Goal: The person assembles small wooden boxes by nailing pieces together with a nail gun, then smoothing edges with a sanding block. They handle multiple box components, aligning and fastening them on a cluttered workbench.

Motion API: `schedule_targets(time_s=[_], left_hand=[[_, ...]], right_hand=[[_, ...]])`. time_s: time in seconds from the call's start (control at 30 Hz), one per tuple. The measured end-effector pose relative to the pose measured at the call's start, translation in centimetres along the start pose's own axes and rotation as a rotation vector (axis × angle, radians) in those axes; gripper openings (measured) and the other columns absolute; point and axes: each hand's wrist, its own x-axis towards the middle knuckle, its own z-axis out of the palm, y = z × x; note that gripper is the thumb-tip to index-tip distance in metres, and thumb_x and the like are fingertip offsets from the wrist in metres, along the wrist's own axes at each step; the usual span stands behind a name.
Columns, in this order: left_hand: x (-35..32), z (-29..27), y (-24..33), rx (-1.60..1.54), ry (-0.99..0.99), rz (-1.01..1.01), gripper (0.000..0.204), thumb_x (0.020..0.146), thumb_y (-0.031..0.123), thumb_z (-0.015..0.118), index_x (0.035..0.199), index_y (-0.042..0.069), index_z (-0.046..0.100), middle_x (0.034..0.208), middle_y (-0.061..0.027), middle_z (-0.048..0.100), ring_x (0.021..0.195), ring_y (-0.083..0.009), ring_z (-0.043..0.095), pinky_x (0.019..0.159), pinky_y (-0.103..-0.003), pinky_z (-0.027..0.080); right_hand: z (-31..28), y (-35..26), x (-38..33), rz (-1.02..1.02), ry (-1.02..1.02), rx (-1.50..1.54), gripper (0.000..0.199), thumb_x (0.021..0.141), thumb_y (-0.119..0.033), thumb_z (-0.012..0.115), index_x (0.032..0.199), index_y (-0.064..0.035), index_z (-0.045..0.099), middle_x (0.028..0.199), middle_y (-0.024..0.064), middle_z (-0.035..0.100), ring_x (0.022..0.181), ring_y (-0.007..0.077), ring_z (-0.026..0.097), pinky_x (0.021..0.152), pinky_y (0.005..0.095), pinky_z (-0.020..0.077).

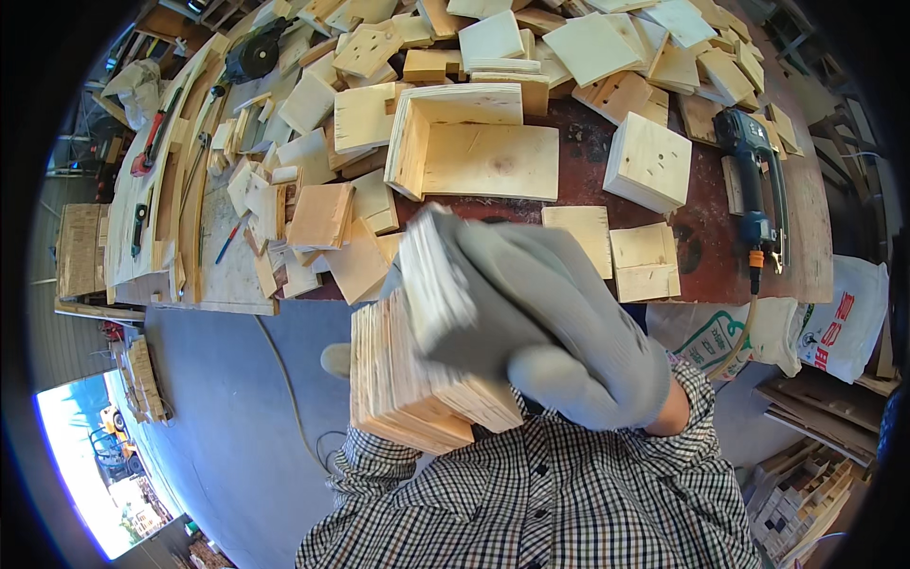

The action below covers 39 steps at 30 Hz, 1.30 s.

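My right hand [578,313], in a grey work glove, is closed over a small bundle of plywood pieces [438,280], blurred by motion. Right below that bundle is a larger stack of plywood pieces [393,389], held in front of my chest. My left hand [336,360] grips this stack; only a gloved tip shows past its left side, and the stack hides the rest. Whether the two bundles touch cannot be made out. Beyond my hands on the workbench stands an open-sided wooden box [488,161], with a wooden block [649,163] to its right.
Loose plywood offcuts [588,47] heap across the bench's far side. An air nailer [751,180] with a hose [739,337] lies at the right. Red-handled pliers [147,147] and a blue pen [227,243] lie at the left. White sacks [839,313] stand below the right edge.
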Motion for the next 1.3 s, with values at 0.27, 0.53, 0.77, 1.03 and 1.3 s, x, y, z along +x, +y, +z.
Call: schedule_targets(time_s=[0.27, 0.53, 0.77, 1.03, 1.3], left_hand=[[0.1, -0.9, 0.4, -0.003, 0.024, -0.053, 0.1, 0.091, 0.068, 0.065, 0.153, -0.005, 0.034, 0.132, -0.0269, 0.061, 0.121, -0.0363, 0.065, 0.103, -0.048, 0.059], [0.6, -1.9, 0.6, -0.056, 0.029, -0.106, 0.098, 0.097, 0.071, 0.053, 0.158, -0.003, 0.031, 0.143, -0.029, 0.054, 0.13, -0.0397, 0.061, 0.107, -0.05, 0.057], [1.2, -4.0, 0.0, -0.164, -0.003, -0.144, 0.097, 0.102, 0.073, 0.043, 0.162, -0.002, 0.028, 0.153, -0.0308, 0.048, 0.137, -0.0427, 0.057, 0.11, -0.052, 0.056], [2.7, -2.1, 1.3, 1.147, 0.33, 0.389, 0.071, 0.113, 0.049, 0.034, 0.165, 0.002, 0.028, 0.155, -0.0184, 0.052, 0.134, -0.0298, 0.059, 0.111, -0.044, 0.053], [2.1, -1.2, -0.7, 0.788, 0.246, 0.108, 0.064, 0.116, 0.051, 0.035, 0.155, 0.001, 0.043, 0.146, -0.0127, 0.059, 0.13, -0.0211, 0.062, 0.11, -0.036, 0.053]], right_hand=[[-1.5, 0.6, 1.6, -0.017, -0.158, -0.06, 0.068, 0.112, -0.039, 0.051, 0.157, 0.0113, 0.039, 0.145, 0.0276, 0.056, 0.13, 0.0376, 0.058, 0.111, 0.0455, 0.0461], [-1.2, 1.9, 2.2, 0.067, -0.095, 0.174, 0.068, 0.111, -0.037, 0.052, 0.16, 0.0072, 0.039, 0.144, 0.022, 0.056, 0.131, 0.0269, 0.058, 0.112, 0.0393, 0.0437], [-0.9, 3.6, 3.7, 0.239, -0.05, -0.061, 0.061, 0.111, -0.036, 0.054, 0.158, 0.0012, 0.046, 0.126, 0.0134, 0.064, 0.102, 0.0161, 0.061, 0.093, 0.0308, 0.0504], [-3.0, 1.3, 1.0, 0.26, 0.244, -0.039, 0.066, 0.112, -0.036, 0.05, 0.16, 0.0082, 0.038, 0.148, 0.0216, 0.056, 0.128, 0.0289, 0.059, 0.112, 0.04, 0.0447], [-1.9, 0.8, -0.9, 0.256, -0.033, -0.301, 0.073, 0.104, -0.039, 0.06, 0.158, 0.0063, 0.041, 0.147, 0.0294, 0.052, 0.13, 0.0454, 0.052, 0.114, 0.0523, 0.0387]])
